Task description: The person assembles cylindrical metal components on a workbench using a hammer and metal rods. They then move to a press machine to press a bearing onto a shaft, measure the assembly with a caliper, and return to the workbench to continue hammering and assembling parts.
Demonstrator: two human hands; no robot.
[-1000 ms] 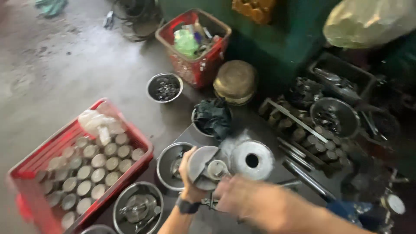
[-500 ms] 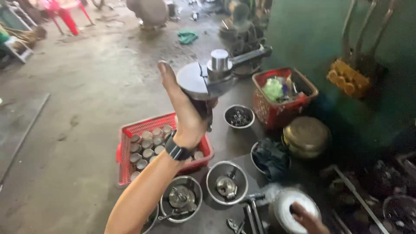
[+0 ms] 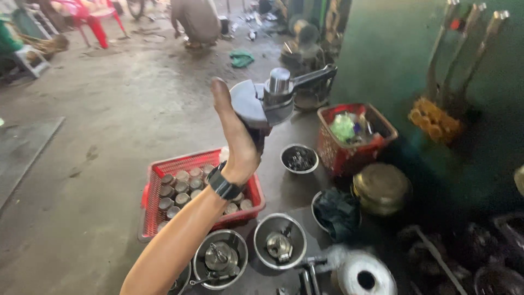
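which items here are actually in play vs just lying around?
In play:
- left hand, raised, gripping the grey metal part
- grey metal part with a cylindrical cap and side arm

Lying about:
- red crate of small metal cylinders
- red basket with mixed items
- steel bowls holding parts
- brass-coloured pot
- dark rag in a bowl

Right hand is out of view.

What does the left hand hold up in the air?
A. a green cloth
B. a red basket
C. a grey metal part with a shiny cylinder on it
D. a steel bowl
C: the left hand grips the grey metal part, raised above the red basket.
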